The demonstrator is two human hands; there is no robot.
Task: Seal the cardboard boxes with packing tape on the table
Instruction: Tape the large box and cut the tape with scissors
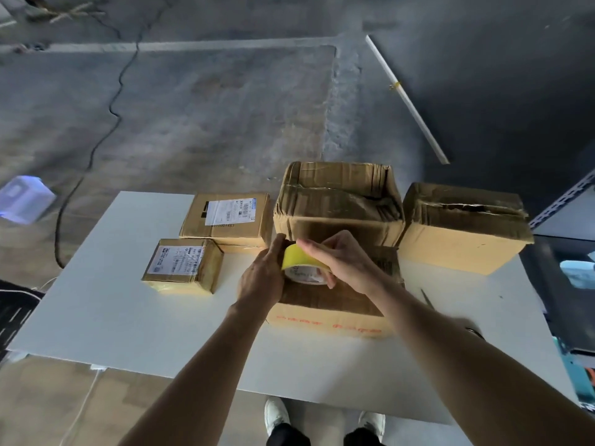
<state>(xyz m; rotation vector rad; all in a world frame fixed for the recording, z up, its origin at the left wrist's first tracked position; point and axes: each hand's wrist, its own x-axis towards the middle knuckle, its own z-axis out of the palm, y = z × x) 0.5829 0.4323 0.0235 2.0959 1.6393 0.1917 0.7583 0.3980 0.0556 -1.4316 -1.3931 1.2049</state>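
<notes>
So the yellow tape roll (301,263) is held just above the near box with red print (325,317) on the white table (96,317). The right hand (341,259) is wrapped around the roll, while the left hand (262,275) sits flat against its left side, fingers looking pretty straight. Behind are the big box (338,201), another box on the right (463,226) and two labelled ones (225,217) (183,265).

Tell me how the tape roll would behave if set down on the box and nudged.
The tape roll is round, so on edge it would likely roll; laid flat on the box it should stay put. It looks stiff and probably light: the right hand holds it with curled fingers.
</notes>
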